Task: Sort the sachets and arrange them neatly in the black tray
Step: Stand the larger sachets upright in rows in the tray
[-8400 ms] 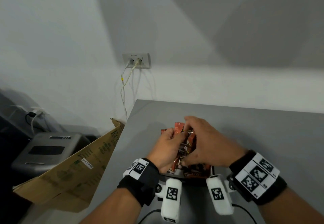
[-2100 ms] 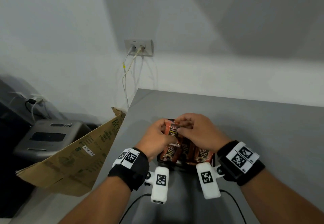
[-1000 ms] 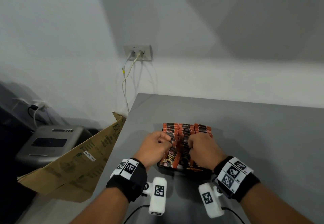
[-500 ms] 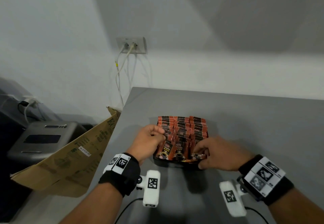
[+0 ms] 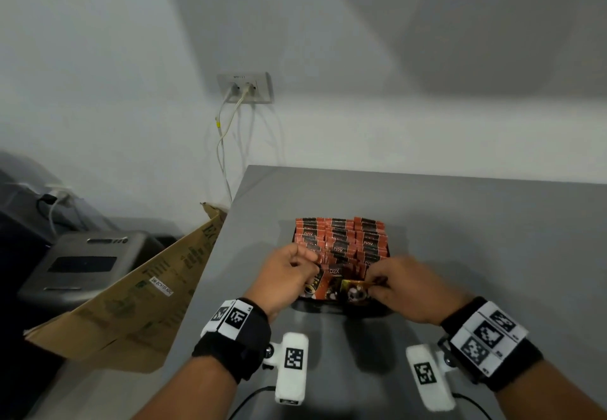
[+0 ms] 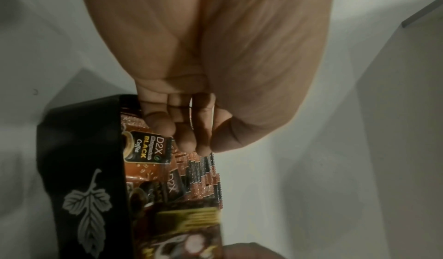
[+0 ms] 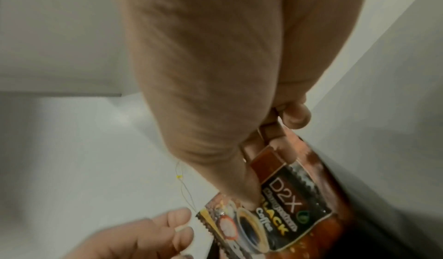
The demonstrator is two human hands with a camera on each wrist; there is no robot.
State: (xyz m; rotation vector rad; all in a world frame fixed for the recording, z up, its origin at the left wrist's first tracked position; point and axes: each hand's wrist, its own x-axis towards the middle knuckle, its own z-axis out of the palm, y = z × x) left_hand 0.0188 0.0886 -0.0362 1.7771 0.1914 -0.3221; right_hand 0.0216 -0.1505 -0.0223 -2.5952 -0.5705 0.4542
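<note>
The black tray [image 5: 345, 308] sits on the grey table and holds orange-and-black D2X coffee sachets [image 5: 340, 239] standing in three rows. My left hand [image 5: 308, 263] is at the tray's front left, fingers curled over the tops of the front sachets [image 6: 146, 152] in the left row. My right hand [image 5: 377, 283] is at the front right and pinches one sachet [image 5: 353, 288], which lies sideways across the front of the rows. In the right wrist view the thumb [image 7: 246, 196] presses on that sachet's printed face [image 7: 294, 212]. The tray wall [image 6: 84, 196] bears a leaf motif.
The grey table [image 5: 460, 222] ends close to the tray's left. A brown cardboard sheet [image 5: 131, 298] leans against that edge, with a grey machine [image 5: 82, 262] behind it. A wall socket [image 5: 244, 88] with hanging cables is above the table's far corner.
My right hand moved from the middle of the rows to the front right, took hold of a sachet and turned it sideways. My left hand stayed at the front left.
</note>
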